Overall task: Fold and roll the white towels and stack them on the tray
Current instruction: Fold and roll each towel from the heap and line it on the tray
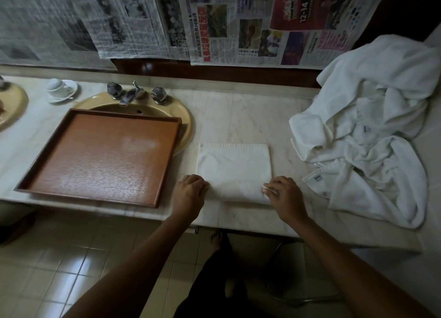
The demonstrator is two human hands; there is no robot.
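A folded white towel (235,164) lies flat on the marble counter, its near edge turned over into a short roll. My left hand (189,193) grips the left end of that roll with curled fingers. At the right end my right hand (285,196) pinches the rolled edge. A brown wooden tray (47,150) sits to the left, partly over the sink, with nothing on it. A heap of loose white towels (372,131) is piled at the right.
A beige sink (187,124) with a metal tap (130,95) lies behind the tray. A white cup on a saucer (60,89) stands at the back left. Newspaper sheets (214,21) cover the wall. The counter's front edge (238,224) runs just below my hands.
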